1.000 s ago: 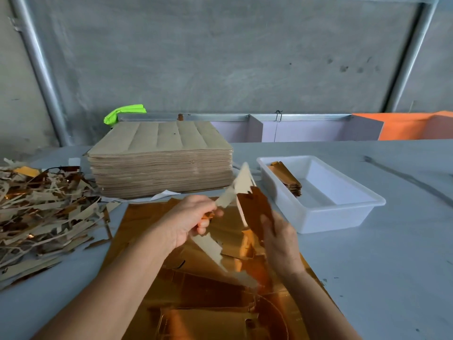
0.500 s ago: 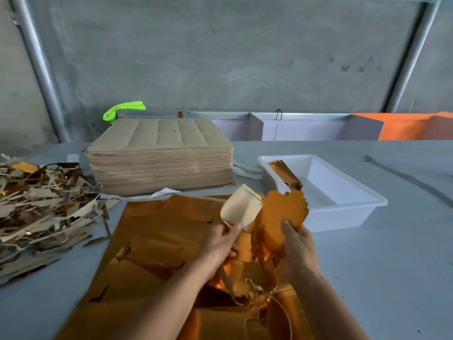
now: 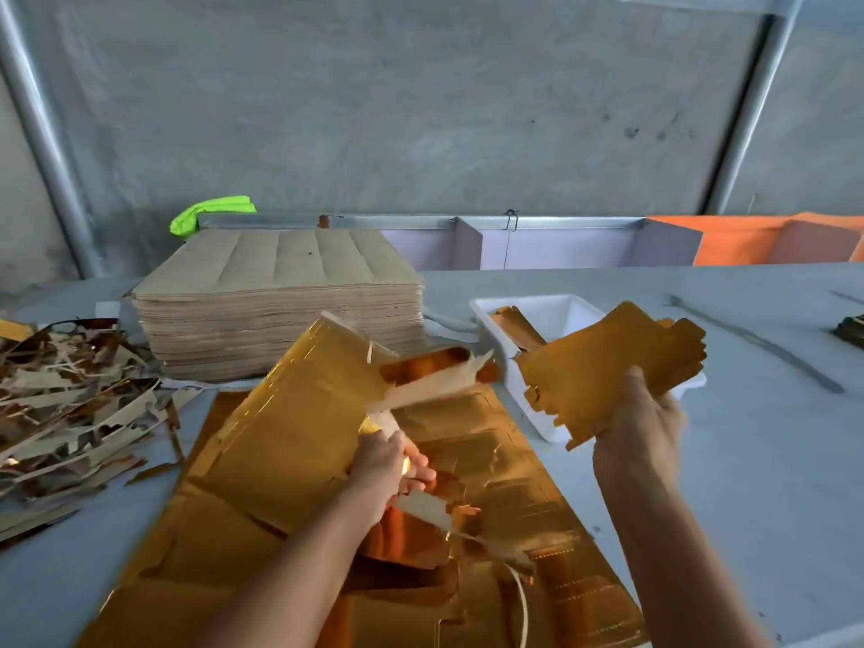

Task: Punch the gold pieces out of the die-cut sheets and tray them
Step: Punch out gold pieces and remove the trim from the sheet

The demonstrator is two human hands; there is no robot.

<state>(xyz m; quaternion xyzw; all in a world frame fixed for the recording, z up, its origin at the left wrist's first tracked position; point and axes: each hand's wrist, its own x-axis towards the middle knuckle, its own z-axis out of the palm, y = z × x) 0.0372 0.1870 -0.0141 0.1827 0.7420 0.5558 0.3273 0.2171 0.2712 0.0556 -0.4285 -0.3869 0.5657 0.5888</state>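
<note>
At 6 o'clock I note the gold sheet [image 3: 290, 441], partly punched. My left hand [image 3: 390, 463] clutches its torn waste strip [image 3: 435, 381]. At 3 o'clock my right hand [image 3: 640, 427] grips a freed gold piece [image 3: 603, 367] before the white tray [image 3: 568, 307], which holds few pieces. At 11 o'clock the tall stack [image 3: 280, 301] awaits: I judge most work remains.

Bare worktop [image 3: 771, 460] right of tray [image 3: 579, 311] — open passage. Scrap heap [image 3: 70, 404] blocks left side. Sheet stack [image 3: 280, 306] walls rear centre, narrow gap to tray. Gold sheet [image 3: 290, 460] covers near middle.
</note>
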